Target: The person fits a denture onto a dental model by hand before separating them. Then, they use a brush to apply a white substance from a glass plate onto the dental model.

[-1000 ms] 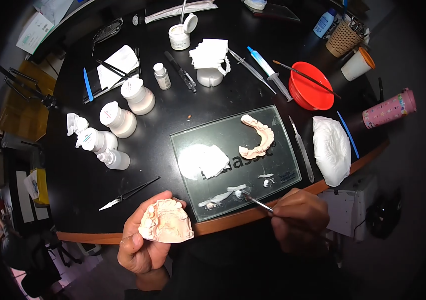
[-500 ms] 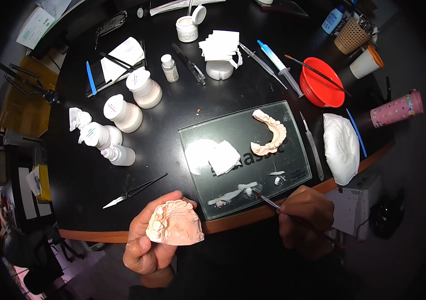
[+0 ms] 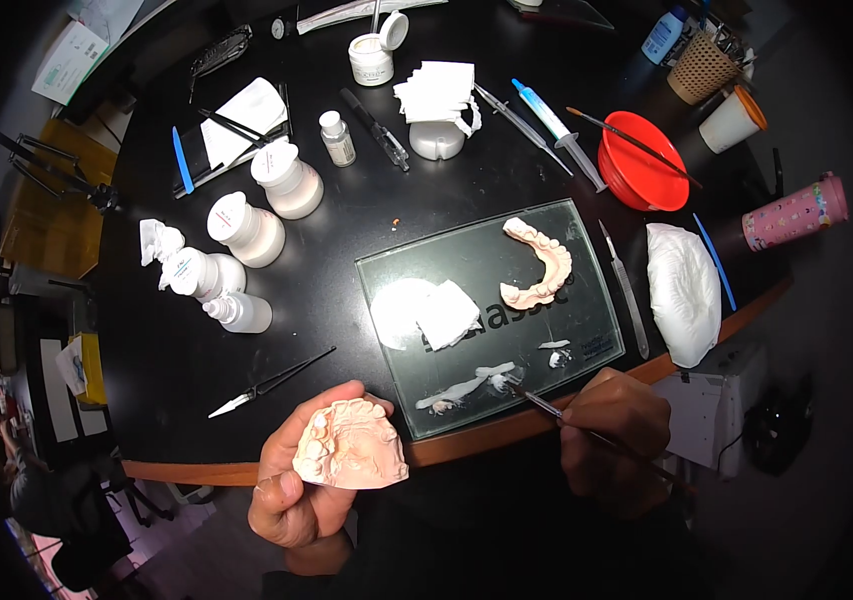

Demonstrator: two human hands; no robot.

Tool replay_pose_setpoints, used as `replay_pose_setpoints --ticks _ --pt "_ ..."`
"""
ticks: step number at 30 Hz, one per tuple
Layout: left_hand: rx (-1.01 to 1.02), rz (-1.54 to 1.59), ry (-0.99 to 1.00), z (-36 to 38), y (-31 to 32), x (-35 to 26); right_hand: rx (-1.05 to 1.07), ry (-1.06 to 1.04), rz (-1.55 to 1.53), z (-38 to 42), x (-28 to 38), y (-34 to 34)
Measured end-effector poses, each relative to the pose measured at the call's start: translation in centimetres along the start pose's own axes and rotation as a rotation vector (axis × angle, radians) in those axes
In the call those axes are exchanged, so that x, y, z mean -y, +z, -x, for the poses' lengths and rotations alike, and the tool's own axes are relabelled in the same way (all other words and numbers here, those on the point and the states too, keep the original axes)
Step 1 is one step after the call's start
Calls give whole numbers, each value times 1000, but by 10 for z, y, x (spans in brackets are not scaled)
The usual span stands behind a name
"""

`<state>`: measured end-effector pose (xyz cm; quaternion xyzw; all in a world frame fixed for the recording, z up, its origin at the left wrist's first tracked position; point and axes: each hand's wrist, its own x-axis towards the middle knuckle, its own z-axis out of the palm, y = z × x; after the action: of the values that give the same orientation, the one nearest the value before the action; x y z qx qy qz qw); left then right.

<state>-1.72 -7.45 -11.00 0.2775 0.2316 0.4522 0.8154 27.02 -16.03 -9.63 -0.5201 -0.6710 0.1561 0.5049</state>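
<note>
My left hand grips a pinkish dental cast, tooth side up, just off the table's front edge. A thin brush is held in my right hand, its tip at the white paste near the front of the glass slab. On the same slab lie a horseshoe-shaped cast, a folded white tissue and a smaller dab of paste.
Several jars stand left, one a white-lidded jar. Tweezers lie left of the slab. Rightward are a metal spatula, a white pad, a red bowl and a pink bottle. An open jar stands behind.
The view has shifted very slightly. My left hand still holds the cast, and my right hand has barely moved with the brush.
</note>
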Motion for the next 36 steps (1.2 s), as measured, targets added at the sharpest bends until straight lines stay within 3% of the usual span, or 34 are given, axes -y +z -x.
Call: replay_pose_setpoints --ticks 7,36 --pt "102 117 29 -1 -6 4 5 3 -2 2 -1 -1" --pt "3 16 -18 0 0 1 -10 -10 0 -2 3 1"
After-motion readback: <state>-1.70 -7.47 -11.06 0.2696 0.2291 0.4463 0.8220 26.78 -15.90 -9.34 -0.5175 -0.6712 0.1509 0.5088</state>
